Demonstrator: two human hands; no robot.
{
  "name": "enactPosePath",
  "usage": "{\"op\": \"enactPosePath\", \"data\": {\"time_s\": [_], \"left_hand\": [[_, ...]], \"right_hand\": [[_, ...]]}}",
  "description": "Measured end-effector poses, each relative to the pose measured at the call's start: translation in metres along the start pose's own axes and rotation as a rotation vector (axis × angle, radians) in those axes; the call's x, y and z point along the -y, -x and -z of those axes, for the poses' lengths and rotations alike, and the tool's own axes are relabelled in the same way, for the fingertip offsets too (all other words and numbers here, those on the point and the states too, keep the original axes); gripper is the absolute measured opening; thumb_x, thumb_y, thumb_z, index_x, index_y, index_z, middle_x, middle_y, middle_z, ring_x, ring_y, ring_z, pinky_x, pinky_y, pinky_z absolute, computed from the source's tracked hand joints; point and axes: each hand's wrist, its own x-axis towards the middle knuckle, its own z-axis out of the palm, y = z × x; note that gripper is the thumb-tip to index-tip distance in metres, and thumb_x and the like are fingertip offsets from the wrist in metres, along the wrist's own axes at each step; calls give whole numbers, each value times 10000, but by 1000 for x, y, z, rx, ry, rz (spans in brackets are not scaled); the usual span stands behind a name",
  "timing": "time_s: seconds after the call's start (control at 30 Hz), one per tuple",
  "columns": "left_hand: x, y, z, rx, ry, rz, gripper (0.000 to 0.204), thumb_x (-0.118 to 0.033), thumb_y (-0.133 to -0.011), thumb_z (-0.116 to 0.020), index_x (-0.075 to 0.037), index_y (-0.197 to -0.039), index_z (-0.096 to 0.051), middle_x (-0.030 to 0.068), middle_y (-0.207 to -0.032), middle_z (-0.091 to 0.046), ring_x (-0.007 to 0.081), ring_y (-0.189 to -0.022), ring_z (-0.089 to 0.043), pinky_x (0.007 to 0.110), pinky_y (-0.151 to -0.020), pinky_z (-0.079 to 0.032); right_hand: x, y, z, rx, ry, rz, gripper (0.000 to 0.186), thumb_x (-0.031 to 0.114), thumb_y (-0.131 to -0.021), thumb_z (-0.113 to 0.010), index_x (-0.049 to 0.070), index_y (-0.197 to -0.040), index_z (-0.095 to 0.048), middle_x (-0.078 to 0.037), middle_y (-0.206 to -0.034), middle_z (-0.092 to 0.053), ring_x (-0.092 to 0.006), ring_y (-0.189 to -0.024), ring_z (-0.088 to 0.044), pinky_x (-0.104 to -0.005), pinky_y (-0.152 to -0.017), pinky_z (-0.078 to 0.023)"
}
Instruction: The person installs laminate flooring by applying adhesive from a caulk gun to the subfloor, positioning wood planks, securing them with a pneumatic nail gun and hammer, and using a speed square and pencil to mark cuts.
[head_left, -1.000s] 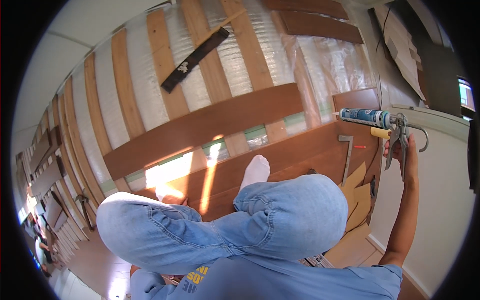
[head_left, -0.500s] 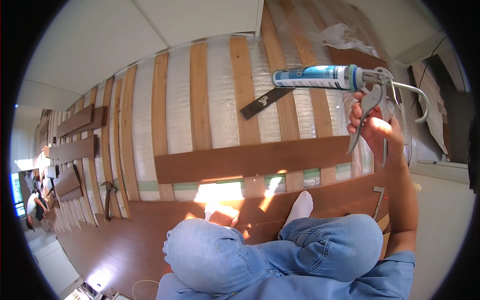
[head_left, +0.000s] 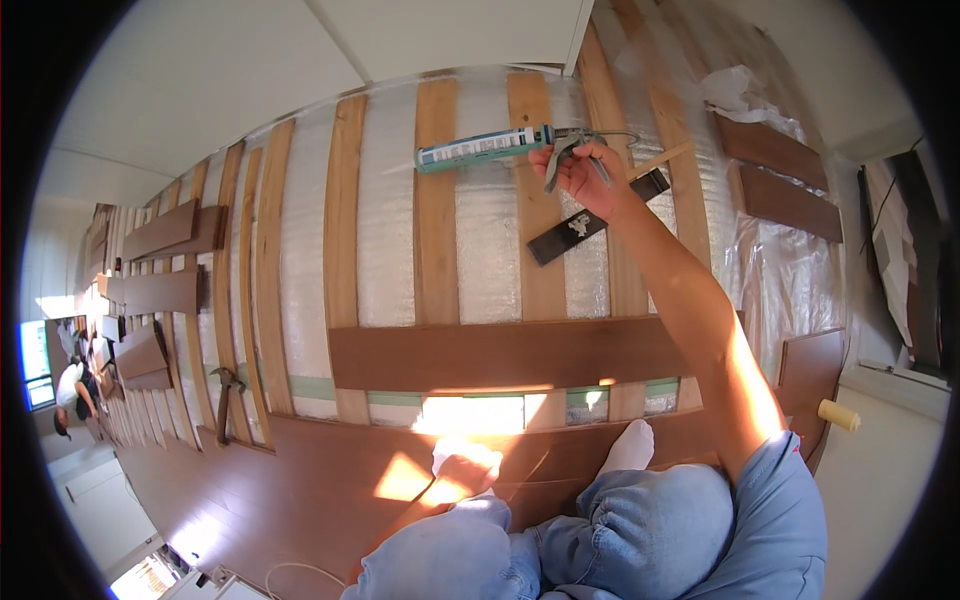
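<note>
My right hand (head_left: 582, 180) is stretched forward, its fingers wrapped round the handle and trigger of a caulking gun (head_left: 566, 146). A blue and white sealant cartridge (head_left: 475, 148) sits in the gun's frame, its tip end toward the left over the wooden battens. Below and right of the hand, a dark flat strip (head_left: 575, 232) with a pale smear lies across the battens. Low down, my left hand (head_left: 470, 470) rests by my left foot in strong sunlight; glare hides its fingers. Ahead of my feet, a brown floorboard (head_left: 500, 355) lies across the battens.
Wooden battens (head_left: 345, 210) run over silvery sheeting. Laid brown flooring (head_left: 250, 500) is under me. A hammer (head_left: 226, 400) lies at left, near loose boards (head_left: 160, 290). More boards (head_left: 790, 200) and crumpled plastic stand right, with a yellowish roll (head_left: 838, 415). Another person (head_left: 75, 390) bends down far left.
My right hand has carried the caulking gun forward and left, away from my body. My view has shifted slightly, and my left forearm now shows more.
</note>
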Motion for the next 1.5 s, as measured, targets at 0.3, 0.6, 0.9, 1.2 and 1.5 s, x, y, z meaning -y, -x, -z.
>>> {"op": "enactPosePath", "data": {"time_s": [0.3,0.6,0.9,1.2,1.5], "left_hand": [[5,-15,-5,-9,36,-2,328,-107,-851,-652,-37,-1169,-688,163,-1021,-678,387,-947,-635,467,-865,-527],[151,-109,69,-576,-163,302,335,-133,-1014,-599,-8,-1322,-636,219,-1330,-599,425,-1264,-526,527,-1099,-414],[310,-128,95,-227,-37,506,460,-376,-1087,-520,40,-1150,-706,210,-1052,-713,382,-968,-658,466,-868,-511],[279,-149,102,-172,181,746,606,-485,-1089,-469,29,-1369,-628,223,-1316,-666,372,-1165,-635,422,-1002,-508],[215,-127,105,-177,637,849,573,-434,-1084,-500,28,-1406,-604,148,-1340,-667,273,-1185,-633,365,-1012,-502]], "right_hand": [[73,-24,48,-514,798,-187,475,399,-1005,-672,-23,-1223,-644,-187,-1218,-715,-257,-1151,-701,-357,-948,-612],[-43,150,44,-293,1758,158,452,303,-979,-696,52,-1344,-603,-138,-1261,-685,-331,-1182,-651,-424,-1017,-535],[-145,251,22,121,2367,10,1237,504,-591,-916,169,-1629,-333,-299,-1613,-362,-455,-1506,-344,-587,-1264,-226],[-138,250,5,211,2510,73,1143,499,-596,-904,106,-1562,-435,-282,-1379,-552,-436,-1306,-508,-639,-1126,-347],[-103,302,-28,225,2424,97,1153,506,-623,-908,93,-1571,-398,-289,-1368,-535,-441,-1322,-495,-606,-1129,-348]]}}
